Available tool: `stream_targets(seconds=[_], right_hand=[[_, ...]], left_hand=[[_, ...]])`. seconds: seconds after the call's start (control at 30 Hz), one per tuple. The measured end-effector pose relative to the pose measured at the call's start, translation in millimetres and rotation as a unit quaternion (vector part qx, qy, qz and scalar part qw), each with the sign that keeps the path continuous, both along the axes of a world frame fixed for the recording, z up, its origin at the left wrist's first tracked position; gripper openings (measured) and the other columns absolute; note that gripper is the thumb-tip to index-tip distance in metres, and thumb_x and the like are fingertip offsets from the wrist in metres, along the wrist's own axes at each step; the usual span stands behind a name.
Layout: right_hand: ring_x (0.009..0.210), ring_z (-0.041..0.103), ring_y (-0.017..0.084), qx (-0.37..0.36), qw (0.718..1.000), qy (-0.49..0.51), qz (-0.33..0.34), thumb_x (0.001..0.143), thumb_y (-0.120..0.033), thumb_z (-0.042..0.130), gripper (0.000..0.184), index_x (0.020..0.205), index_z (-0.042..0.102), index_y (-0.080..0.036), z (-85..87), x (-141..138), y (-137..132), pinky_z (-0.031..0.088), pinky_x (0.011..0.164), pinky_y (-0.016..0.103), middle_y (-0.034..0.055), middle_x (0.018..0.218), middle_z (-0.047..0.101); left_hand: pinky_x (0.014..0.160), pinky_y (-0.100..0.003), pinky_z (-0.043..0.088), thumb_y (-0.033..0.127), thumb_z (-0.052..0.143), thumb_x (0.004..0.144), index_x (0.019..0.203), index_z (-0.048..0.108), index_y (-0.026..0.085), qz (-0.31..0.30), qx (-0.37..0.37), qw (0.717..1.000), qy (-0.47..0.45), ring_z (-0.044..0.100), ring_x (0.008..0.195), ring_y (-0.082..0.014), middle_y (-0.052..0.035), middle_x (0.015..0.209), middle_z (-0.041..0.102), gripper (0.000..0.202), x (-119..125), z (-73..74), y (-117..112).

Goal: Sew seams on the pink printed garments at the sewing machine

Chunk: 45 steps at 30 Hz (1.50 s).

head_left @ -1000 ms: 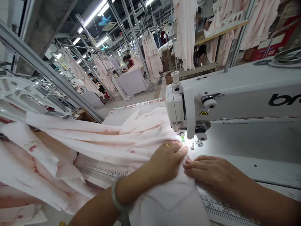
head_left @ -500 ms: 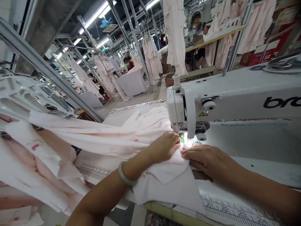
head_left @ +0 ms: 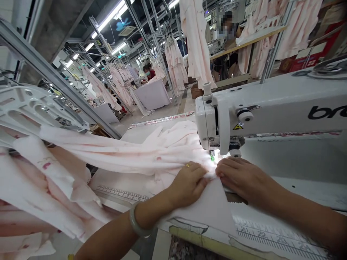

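A pale pink printed garment (head_left: 130,155) lies across the white sewing table (head_left: 306,180) and runs under the head of a white sewing machine (head_left: 271,112). My left hand (head_left: 188,184), with a ring and a pale bracelet on the wrist, presses on the cloth just left of the needle (head_left: 211,156), fingers curled and pinching a fold. My right hand (head_left: 244,177) lies flat on the cloth's edge right of the needle, fingers stretched toward the presser foot. The two hands nearly touch at the lit spot.
More pink cloth hangs from a white plastic rack (head_left: 40,112) at my left. A ruler strip (head_left: 271,238) runs along the table's front edge. Hanging garments (head_left: 197,43), metal rails, another white table (head_left: 151,95) and other people at work fill the background.
Both hands have slid the cloth a little forward toward the needle and shifted rightward. The lower flap of fabric now lies flatter on the table edge.
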State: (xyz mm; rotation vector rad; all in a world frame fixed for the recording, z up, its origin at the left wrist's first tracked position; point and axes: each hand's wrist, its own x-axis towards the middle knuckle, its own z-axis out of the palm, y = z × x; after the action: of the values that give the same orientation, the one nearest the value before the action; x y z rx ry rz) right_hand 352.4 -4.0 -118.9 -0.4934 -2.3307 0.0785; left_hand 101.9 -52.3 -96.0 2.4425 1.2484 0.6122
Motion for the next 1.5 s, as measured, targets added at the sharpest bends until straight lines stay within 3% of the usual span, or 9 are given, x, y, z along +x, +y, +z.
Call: stream_targets(seconds=[0.2, 0.37, 0.47, 0.63, 0.83, 0.97, 1.07, 1.33, 1.5], right_hand=[[0.099, 0.068, 0.026, 0.113, 0.993, -0.013, 0.035, 0.118, -0.009, 0.041, 0.033, 0.111, 0.072, -0.018, -0.4, -0.5, -0.2, 0.046, 0.104, 0.044, 0.0057, 0.100, 0.076], [0.096, 0.064, 0.024, 0.095, 0.992, -0.036, 0.074, 0.124, -0.025, 0.042, 0.035, 0.111, 0.074, -0.018, 4.9, 7.3, 2.2, 0.041, 0.107, 0.043, 0.0034, 0.096, 0.072], [0.088, 0.059, 0.021, 0.051, 0.993, -0.050, 0.098, 0.124, -0.025, 0.044, 0.031, 0.115, 0.073, -0.019, 8.4, 12.6, 2.5, 0.041, 0.099, 0.040, 0.0013, 0.095, 0.067], [0.082, 0.055, 0.020, -0.002, 0.989, -0.060, 0.132, 0.126, -0.029, 0.041, 0.036, 0.111, 0.074, -0.021, 14.5, 17.4, 0.1, 0.041, 0.087, 0.038, 0.0006, 0.088, 0.063], [0.080, 0.058, 0.021, -0.054, 0.987, -0.082, 0.130, 0.125, -0.031, 0.044, 0.036, 0.113, 0.077, -0.024, 9.4, 21.1, 1.0, 0.041, 0.085, 0.039, 0.0010, 0.089, 0.066], [0.082, 0.058, 0.022, -0.091, 0.982, -0.104, 0.131, 0.121, -0.025, 0.046, 0.031, 0.112, 0.076, -0.026, 6.8, 22.9, 0.9, 0.042, 0.086, 0.041, 0.0010, 0.091, 0.069], [0.079, 0.056, 0.022, -0.113, 0.979, -0.108, 0.129, 0.122, -0.027, 0.044, 0.035, 0.103, 0.073, -0.025, 10.5, 22.0, -0.3, 0.041, 0.084, 0.041, 0.0005, 0.084, 0.065], [0.080, 0.057, 0.023, -0.109, 0.980, -0.102, 0.130, 0.125, -0.034, 0.043, 0.041, 0.099, 0.073, -0.023, 15.4, 23.2, -4.2, 0.042, 0.082, 0.040, 0.0017, 0.084, 0.066], [0.076, 0.056, 0.022, -0.086, 0.982, -0.102, 0.130, 0.123, -0.032, 0.047, 0.039, 0.094, 0.071, -0.023, 16.5, 23.2, -2.5, 0.043, 0.082, 0.040, 0.0003, 0.080, 0.063]], left_hand=[[0.078, -0.034, 0.044, 0.050, 0.045, 0.115, 0.078, 0.038, 0.025, -0.005, -0.088, 0.993, -0.075, 0.053, 0.077, -0.0197, 0.0001, 0.076, 0.052, 0.046, -11.6, 18.2, 26.0], [0.082, -0.034, 0.046, 0.037, 0.050, 0.115, 0.079, 0.042, 0.025, 0.033, -0.075, 0.996, -0.036, 0.058, 0.084, -0.0209, -0.0011, 0.081, 0.058, 0.039, 6.9, 34.9, 17.0], [0.089, -0.036, 0.051, 0.028, 0.060, 0.111, 0.082, 0.050, 0.024, 0.035, -0.065, 0.997, 0.033, 0.062, 0.091, -0.0231, -0.0030, 0.087, 0.065, 0.031, 18.0, 31.8, 9.1], [0.093, -0.040, 0.056, 0.034, 0.083, 0.099, 0.102, 0.066, 0.022, 0.068, -0.040, 0.995, 0.058, 0.067, 0.099, -0.0266, -0.0057, 0.102, 0.073, 0.021, 20.0, 15.9, 3.6], [0.091, -0.040, 0.057, 0.014, 0.073, 0.094, 0.117, 0.071, 0.020, 0.019, 0.096, 0.990, 0.097, 0.069, 0.099, -0.0264, -0.0064, 0.105, 0.075, 0.024, 12.2, -0.4, -2.3], [0.088, -0.039, 0.054, 0.014, 0.062, 0.107, 0.121, 0.074, 0.017, -0.045, 0.236, 0.958, 0.157, 0.067, 0.091, -0.0246, -0.0062, 0.098, 0.072, 0.018, 8.6, -5.2, -5.3], [0.092, -0.038, 0.052, 0.010, 0.054, 0.112, 0.120, 0.075, 0.013, -0.077, 0.284, 0.933, 0.205, 0.067, 0.092, -0.0231, -0.0071, 0.098, 0.073, 0.022, 8.0, -4.0, -6.4], [0.100, -0.040, 0.057, 0.020, 0.059, 0.112, 0.125, 0.078, 0.016, -0.068, 0.158, 0.980, 0.100, 0.073, 0.108, -0.0238, -0.0110, 0.120, 0.082, 0.023, 6.6, -5.2, -4.4], [0.105, -0.040, 0.058, 0.019, 0.058, 0.111, 0.126, 0.078, 0.016, -0.080, 0.133, 0.982, 0.109, 0.074, 0.110, -0.0244, -0.0101, 0.121, 0.083, 0.025, 7.9, -3.7, -3.8]])
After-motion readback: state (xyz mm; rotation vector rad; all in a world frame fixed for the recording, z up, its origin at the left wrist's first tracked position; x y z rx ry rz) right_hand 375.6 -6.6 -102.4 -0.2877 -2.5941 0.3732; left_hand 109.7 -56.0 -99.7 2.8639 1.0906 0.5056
